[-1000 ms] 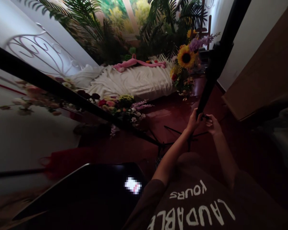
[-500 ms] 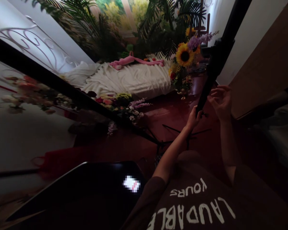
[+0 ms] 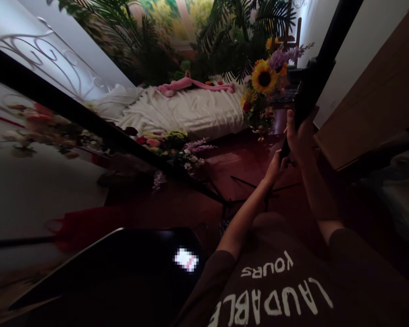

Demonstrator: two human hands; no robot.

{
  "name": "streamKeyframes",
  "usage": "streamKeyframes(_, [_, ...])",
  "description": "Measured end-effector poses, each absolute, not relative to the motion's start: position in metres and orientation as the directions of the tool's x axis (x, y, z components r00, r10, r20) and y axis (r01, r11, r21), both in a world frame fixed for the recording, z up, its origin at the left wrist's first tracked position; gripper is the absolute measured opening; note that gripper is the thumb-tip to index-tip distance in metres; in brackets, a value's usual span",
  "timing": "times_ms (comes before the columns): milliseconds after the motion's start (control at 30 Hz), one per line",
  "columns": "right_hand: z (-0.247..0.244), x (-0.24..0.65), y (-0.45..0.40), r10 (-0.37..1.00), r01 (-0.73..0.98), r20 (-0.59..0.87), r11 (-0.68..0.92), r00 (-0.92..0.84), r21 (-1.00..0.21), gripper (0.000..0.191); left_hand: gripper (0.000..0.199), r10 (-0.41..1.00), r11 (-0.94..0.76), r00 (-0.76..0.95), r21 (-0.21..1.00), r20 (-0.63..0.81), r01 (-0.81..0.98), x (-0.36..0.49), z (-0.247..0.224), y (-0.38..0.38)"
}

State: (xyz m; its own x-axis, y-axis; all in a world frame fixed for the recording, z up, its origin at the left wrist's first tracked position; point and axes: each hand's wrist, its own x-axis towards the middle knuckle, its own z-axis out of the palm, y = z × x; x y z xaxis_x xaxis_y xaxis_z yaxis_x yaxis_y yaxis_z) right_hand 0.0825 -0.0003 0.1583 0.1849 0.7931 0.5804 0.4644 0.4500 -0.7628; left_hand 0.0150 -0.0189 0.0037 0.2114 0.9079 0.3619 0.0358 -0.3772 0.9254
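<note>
A black light stand (image 3: 322, 59) slants up through the right of the view, its legs spread on the red floor. Low on its pole, my left hand (image 3: 275, 169) is wrapped around the shaft near a small knob. Just above it, my right hand (image 3: 301, 136) grips the same pole below the dark collar, thumb on the near side and fingers partly hidden behind. Another black pole (image 3: 88, 122) crosses the left side at a slant, untouched by either hand.
A white-draped bed (image 3: 197, 109) bears a pink plush toy (image 3: 180, 85). Sunflowers (image 3: 264, 77) and other flowers (image 3: 187, 150) edge it, with palm leaves behind. A dark glossy panel (image 3: 122, 272) fills the lower left, near a red bag (image 3: 85, 227). A brown board (image 3: 368, 91) stands right.
My right hand has moved left from beside the stand, where its fingers were apart, and closed around the pole. My left hand keeps its place.
</note>
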Motion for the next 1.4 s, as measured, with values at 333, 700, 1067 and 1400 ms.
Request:
streamKeyframes(333, [0.075,0.072,-0.032,0.87,0.625,0.384,0.118,0.31,-0.772,0.052,0.071,0.903,-0.405,0.231,0.897,0.362,0.176,0.019,-0.017,-0.005])
streamKeyframes(700, [0.06,0.109,-0.042,0.9,0.593,0.415,0.261,0.137,-0.762,0.045,0.037,0.887,-0.435,0.222,0.894,0.406,0.104,0.017,-0.014,-0.009])
streamKeyframes(1067, [0.042,0.122,-0.085,0.884,0.56,0.446,0.301,0.14,-0.772,0.046,0.032,0.913,-0.391,0.175,0.913,0.369,0.113,0.018,-0.006,-0.014])
streamKeyframes(1400, [0.049,0.126,-0.079,0.889,0.365,0.231,0.078,0.396,-0.928,0.044,0.038,0.929,-0.336,0.201,0.935,0.31,0.113,0.017,-0.003,-0.017])
